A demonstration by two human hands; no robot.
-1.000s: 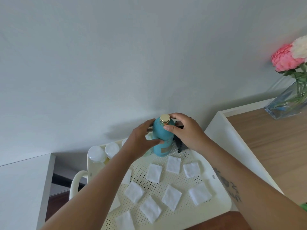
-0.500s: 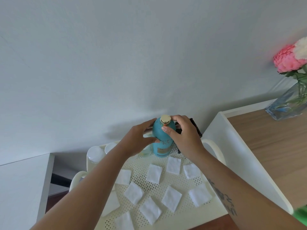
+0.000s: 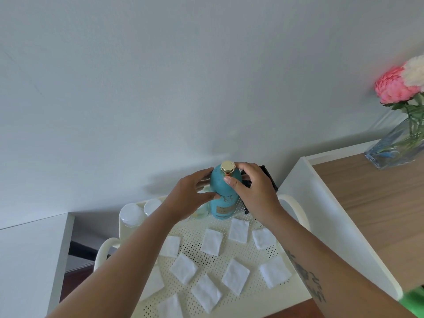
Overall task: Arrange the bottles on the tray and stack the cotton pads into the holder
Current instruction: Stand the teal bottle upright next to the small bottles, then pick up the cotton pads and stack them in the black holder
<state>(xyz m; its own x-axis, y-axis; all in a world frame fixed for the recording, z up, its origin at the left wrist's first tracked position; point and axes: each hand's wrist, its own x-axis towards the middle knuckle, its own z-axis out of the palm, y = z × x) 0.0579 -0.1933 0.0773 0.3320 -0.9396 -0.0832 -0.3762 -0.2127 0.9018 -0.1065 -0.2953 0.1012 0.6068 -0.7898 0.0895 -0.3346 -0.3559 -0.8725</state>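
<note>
A teal bottle [image 3: 223,198] with a gold cap stands upright at the back of the cream perforated tray [image 3: 257,292]. My left hand [image 3: 191,198] wraps its left side and my right hand [image 3: 254,191] grips its right shoulder, thumb on the front. Two white-capped bottles [image 3: 137,213] stand at the tray's back left corner. Several square white cotton pads [image 3: 212,242] lie scattered flat over the tray. A black holder [image 3: 269,177] shows partly behind my right hand; most of it is hidden.
A white wall rises right behind the tray. To the right stands a wooden desk [image 3: 378,203] with a white side panel, carrying a glass vase [image 3: 399,145] of pink and white flowers. A white surface [image 3: 25,260] lies at left. The tray has looped handles on both sides.
Both hands have kept hold of the teal bottle. My right thumb slid a little lower on its front, and the bottle stands about where it was.
</note>
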